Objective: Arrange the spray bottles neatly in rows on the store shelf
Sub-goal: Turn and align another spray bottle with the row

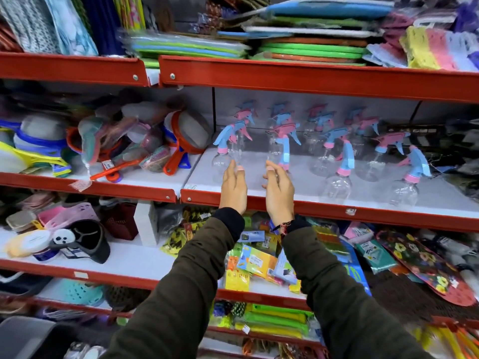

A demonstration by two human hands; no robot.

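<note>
Fingers [231, 169] of the left hand [234, 186] point upward, spread loosely and holding nothing, with their tips just beside the clear body of the front-left spray bottle [223, 149] in the middle of the frame. The right hand [278, 193] mirrors it slightly to the right; its fingers are also extended, and the tips meet the base of the neighbouring bottle [282, 146], though motion blur makes it impossible to say whether they touch or merely come close. Neither hand has closed around anything.

Both hands reach over the red front lip of the shelf [324, 207], palms facing inward toward each other, which reads as a posture for nudging or steadying two bottles at once, not lifting one. The spray bottles sit on the white shelf board across the centre and centre right of the frame, upright, with pink and blue trigger heads. Those toward the back already stand in fairly regular columns. Nearer the front on the right, two bottles [337, 177] [407, 182] stand lower in the frame and out of line with the others, so the rows look unfinished there.

Strainers [186, 136] crowd the adjoining bay at centre left, probably why the leftmost column keeps close to the divider. Being clear, light-looking and top-heavy, these bottles would likely tip if pushed high.
</note>
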